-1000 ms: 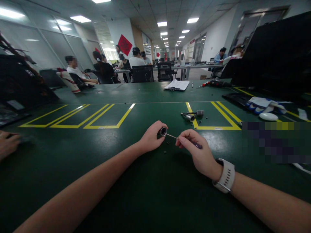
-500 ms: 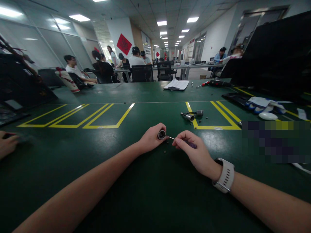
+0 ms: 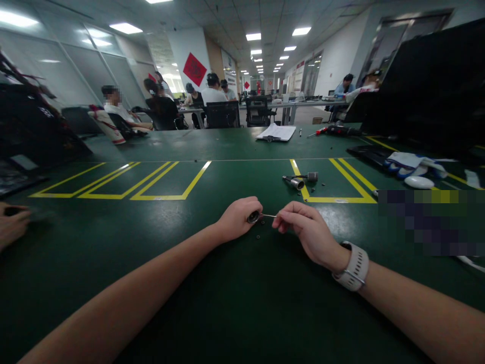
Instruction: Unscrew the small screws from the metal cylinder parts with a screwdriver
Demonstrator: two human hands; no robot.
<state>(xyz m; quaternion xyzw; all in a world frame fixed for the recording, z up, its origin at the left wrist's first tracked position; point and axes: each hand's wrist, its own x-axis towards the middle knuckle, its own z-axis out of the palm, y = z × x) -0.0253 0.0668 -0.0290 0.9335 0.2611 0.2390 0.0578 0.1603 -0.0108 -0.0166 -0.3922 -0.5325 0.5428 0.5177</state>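
Note:
My left hand (image 3: 239, 218) is closed round a small metal cylinder (image 3: 253, 217), its hollow round end facing me. In my right hand (image 3: 301, 226) is a screwdriver (image 3: 270, 216), pinched between thumb and fingers, its thin shaft pointing left. The tip meets the side of the cylinder by my left fingers, where the exact contact is hidden. My right fingers cover the handle. Two tiny dark ring-like parts, one of them a small nut-like ring (image 3: 258, 236), lie on the green table (image 3: 212, 308) just below my hands.
Two similar metal cylindrical parts (image 3: 297, 183) with small loose bits lie by the yellow tape on the right. Behind are a clipboard with papers (image 3: 276, 132), a red-tipped tool (image 3: 317, 132), gloves (image 3: 413, 164) and a white mouse (image 3: 419, 182). Another person's hand (image 3: 13, 225) is at the left edge.
My left hand has tilted the metal cylinder, so its open end shows narrower. My right hand has rolled round the screwdriver, and its purple handle no longer shows.

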